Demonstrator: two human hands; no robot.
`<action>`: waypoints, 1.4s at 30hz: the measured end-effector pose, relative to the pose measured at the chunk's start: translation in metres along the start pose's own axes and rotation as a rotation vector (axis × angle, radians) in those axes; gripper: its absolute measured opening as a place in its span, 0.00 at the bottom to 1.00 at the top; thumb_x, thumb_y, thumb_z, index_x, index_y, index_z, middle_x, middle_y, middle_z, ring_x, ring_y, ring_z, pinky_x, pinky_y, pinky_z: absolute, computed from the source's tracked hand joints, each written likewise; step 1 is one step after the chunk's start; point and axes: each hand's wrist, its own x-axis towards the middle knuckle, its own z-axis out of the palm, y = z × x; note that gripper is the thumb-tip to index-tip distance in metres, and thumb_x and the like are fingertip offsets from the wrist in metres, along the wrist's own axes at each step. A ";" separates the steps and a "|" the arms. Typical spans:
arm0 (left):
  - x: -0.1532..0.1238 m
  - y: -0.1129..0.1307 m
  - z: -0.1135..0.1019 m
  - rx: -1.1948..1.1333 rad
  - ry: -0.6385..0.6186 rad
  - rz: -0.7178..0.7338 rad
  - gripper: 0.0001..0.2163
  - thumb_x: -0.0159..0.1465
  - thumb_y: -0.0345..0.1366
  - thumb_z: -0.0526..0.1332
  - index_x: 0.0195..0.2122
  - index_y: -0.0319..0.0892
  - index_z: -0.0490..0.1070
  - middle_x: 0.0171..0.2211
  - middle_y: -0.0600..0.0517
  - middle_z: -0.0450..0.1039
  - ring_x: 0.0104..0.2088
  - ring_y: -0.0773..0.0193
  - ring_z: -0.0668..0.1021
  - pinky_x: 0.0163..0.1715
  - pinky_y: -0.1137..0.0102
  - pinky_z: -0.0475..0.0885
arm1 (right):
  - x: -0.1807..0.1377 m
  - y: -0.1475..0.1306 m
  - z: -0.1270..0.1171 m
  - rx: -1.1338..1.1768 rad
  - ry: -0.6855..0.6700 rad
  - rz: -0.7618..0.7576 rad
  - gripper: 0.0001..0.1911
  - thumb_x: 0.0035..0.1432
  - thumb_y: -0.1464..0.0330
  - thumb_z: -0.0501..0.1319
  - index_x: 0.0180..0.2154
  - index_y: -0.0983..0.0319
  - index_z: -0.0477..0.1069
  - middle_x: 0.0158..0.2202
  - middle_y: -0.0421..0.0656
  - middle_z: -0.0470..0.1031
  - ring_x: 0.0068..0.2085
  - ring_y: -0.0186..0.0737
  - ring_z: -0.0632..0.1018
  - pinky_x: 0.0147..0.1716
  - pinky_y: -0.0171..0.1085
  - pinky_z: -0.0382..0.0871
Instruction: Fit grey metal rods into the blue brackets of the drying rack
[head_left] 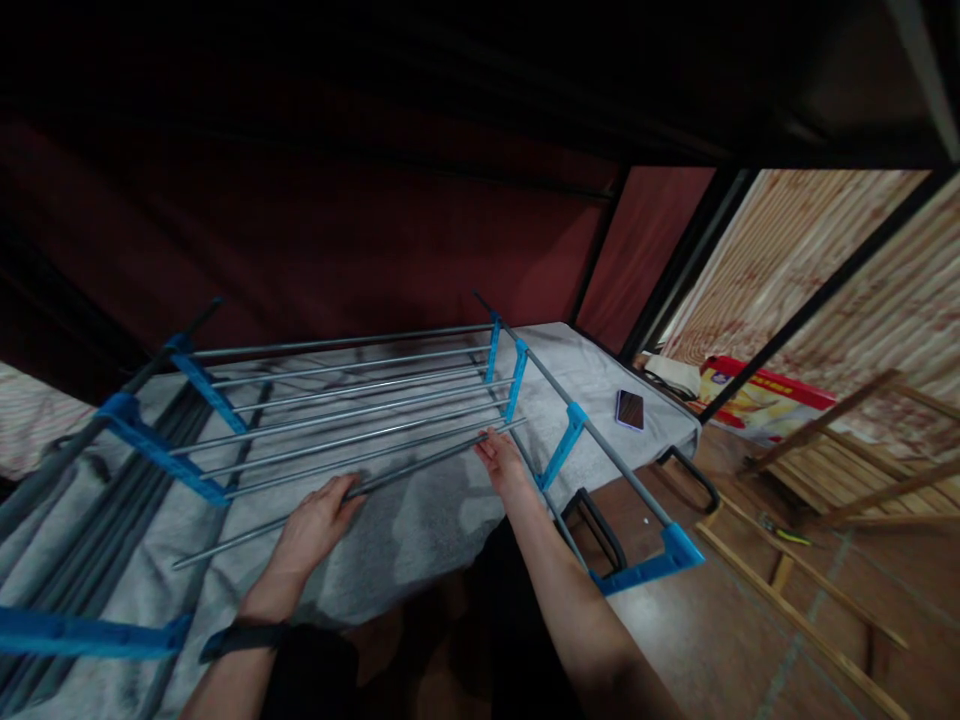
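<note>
A loose grey metal rod (420, 463) runs slantwise in front of me, held by both hands. My left hand (319, 515) is closed around it left of the middle, and the rod's left end sticks out past my wrist. Near the other end my right hand (499, 460) grips it between thumb and fingers. Just behind lies a partly assembled rack, with several parallel rods (360, 410) spanning between blue plastic brackets (172, 455) on the left and blue brackets (516, 380) on the right. The rod's right end lies close to the right-hand side of the rack.
A grey cloth (412, 540) covers the surface under the rack. Several spare dark rods (124, 510) lie at the left. A phone (630, 410) rests on the cloth at the right. Beyond it are a red box (765, 395) and a wooden frame (795, 590) on the floor.
</note>
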 end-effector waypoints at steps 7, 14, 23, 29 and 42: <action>-0.003 0.004 -0.002 0.001 0.020 0.027 0.10 0.61 0.49 0.61 0.37 0.51 0.71 0.40 0.49 0.78 0.42 0.51 0.79 0.44 0.64 0.71 | -0.003 -0.006 0.004 0.009 0.029 0.003 0.10 0.54 0.69 0.70 0.28 0.58 0.68 0.28 0.36 0.80 0.31 0.35 0.80 0.42 0.37 0.77; -0.001 0.010 0.001 -0.077 0.041 0.009 0.06 0.60 0.43 0.64 0.36 0.50 0.76 0.38 0.46 0.78 0.41 0.49 0.78 0.50 0.62 0.70 | 0.001 -0.009 0.001 0.013 0.063 0.012 0.05 0.57 0.69 0.65 0.31 0.57 0.70 0.29 0.38 0.81 0.33 0.35 0.81 0.40 0.36 0.77; -0.008 0.027 -0.001 0.085 -0.007 0.066 0.08 0.68 0.43 0.59 0.41 0.48 0.75 0.40 0.45 0.78 0.44 0.52 0.78 0.50 0.62 0.68 | 0.006 -0.011 -0.008 -0.087 0.156 0.073 0.07 0.62 0.71 0.62 0.31 0.58 0.70 0.28 0.37 0.79 0.30 0.31 0.80 0.38 0.32 0.79; -0.012 0.046 -0.001 0.370 -0.024 0.202 0.10 0.72 0.37 0.52 0.42 0.41 0.72 0.40 0.44 0.76 0.42 0.55 0.77 0.47 0.61 0.66 | 0.012 -0.013 -0.018 -0.163 0.223 0.097 0.07 0.64 0.68 0.61 0.31 0.58 0.69 0.25 0.35 0.75 0.26 0.28 0.78 0.34 0.29 0.78; -0.017 0.050 0.001 0.434 -0.026 0.244 0.12 0.73 0.40 0.52 0.43 0.42 0.73 0.39 0.44 0.76 0.41 0.55 0.77 0.45 0.60 0.66 | 0.017 -0.012 -0.024 -0.219 0.253 0.210 0.11 0.61 0.77 0.55 0.28 0.60 0.68 0.26 0.37 0.76 0.28 0.29 0.79 0.34 0.30 0.77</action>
